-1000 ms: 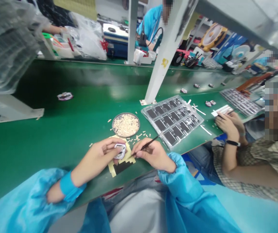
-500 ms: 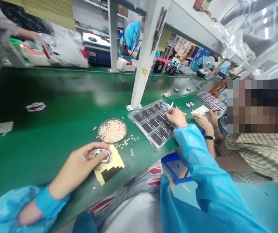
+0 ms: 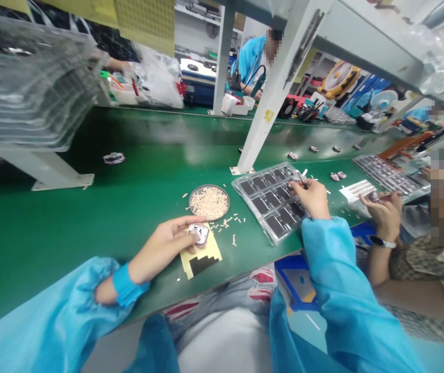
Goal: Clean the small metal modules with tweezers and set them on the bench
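Observation:
My left hand [image 3: 163, 246] is closed on a small white device housing [image 3: 198, 234] with a purple-edged rim, pinched between thumb and fingers above a yellow sheet of paper [image 3: 210, 243]. A black strip lies along the sheet's near edge. At the right, my right hand [image 3: 312, 198] is over the far right part of a clear plastic tray [image 3: 271, 239] with dark flat pieces in its compartments. Its fingers are pinched on a thin dark piece [image 3: 302, 180], whose exact kind I cannot make out. Close behind my left hand is a round dish [image 3: 209, 202] of small beige pieces.
Loose beige pieces [image 3: 227, 223] lie between dish and tray. A white post [image 3: 259, 119] rises behind the tray. Stacked clear trays [image 3: 24, 98] stand on the left. To the right, a co-worker's hands [image 3: 385, 212] hold a small part near white strips [image 3: 357, 190].
The view has swung left, so the bench appears further right. My right hand has lifted slightly, and a thin dark piece now shows at its fingers. My left hand keeps the housing.

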A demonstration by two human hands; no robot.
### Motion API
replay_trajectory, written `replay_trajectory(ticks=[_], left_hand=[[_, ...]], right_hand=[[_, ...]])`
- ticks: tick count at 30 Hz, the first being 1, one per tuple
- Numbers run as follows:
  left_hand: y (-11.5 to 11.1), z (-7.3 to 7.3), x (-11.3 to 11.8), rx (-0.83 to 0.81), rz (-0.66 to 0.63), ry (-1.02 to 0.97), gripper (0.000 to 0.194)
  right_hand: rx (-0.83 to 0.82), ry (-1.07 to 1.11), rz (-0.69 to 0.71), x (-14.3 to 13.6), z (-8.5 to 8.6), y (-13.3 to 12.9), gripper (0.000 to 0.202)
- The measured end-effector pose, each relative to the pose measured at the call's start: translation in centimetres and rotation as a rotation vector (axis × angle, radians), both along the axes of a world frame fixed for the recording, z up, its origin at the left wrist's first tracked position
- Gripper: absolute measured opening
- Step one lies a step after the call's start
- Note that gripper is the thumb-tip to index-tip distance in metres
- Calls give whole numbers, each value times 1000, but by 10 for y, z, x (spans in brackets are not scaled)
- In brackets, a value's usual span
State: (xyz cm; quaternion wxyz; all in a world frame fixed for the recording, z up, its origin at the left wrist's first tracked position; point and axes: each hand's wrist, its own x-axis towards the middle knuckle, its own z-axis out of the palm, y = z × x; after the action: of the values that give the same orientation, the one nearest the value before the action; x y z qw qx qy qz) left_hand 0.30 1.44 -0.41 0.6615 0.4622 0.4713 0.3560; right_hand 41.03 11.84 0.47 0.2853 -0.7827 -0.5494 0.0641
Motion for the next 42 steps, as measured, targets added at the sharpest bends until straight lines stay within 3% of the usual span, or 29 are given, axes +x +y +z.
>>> replay_trajectory(ticks=[3, 5, 9, 12, 17, 23, 30, 37, 42], left_hand=[[1, -5, 0, 13, 3, -8, 49], [2, -7, 1, 23, 6, -4, 43], [1, -8, 2, 19, 4, 43, 41], [0, -5, 4, 20, 23, 56, 36], [-1, 2, 6, 7, 73, 20, 32], [-3, 8, 9, 11, 75, 53, 34], [-8, 5, 3, 144, 54, 176, 48], [-12, 8, 5, 235, 21, 178, 40], [-14, -1, 5, 268, -60, 215, 49]], right_hand=[[241, 236, 119, -32, 5, -27, 34], [293, 453, 246, -61, 9, -51, 34], [125, 716, 489, -123, 6, -100, 32], [-29, 809, 609, -156, -7, -119, 41], [-61, 830, 709, -177, -24, -122, 23], [29, 700, 812, -181, -16, -125, 14], [-98, 1063, 672, -199, -30, -128, 33], [-156, 1110, 593, -210, -31, -123, 40], [-176, 1076, 566, -207, -24, -118, 42]])
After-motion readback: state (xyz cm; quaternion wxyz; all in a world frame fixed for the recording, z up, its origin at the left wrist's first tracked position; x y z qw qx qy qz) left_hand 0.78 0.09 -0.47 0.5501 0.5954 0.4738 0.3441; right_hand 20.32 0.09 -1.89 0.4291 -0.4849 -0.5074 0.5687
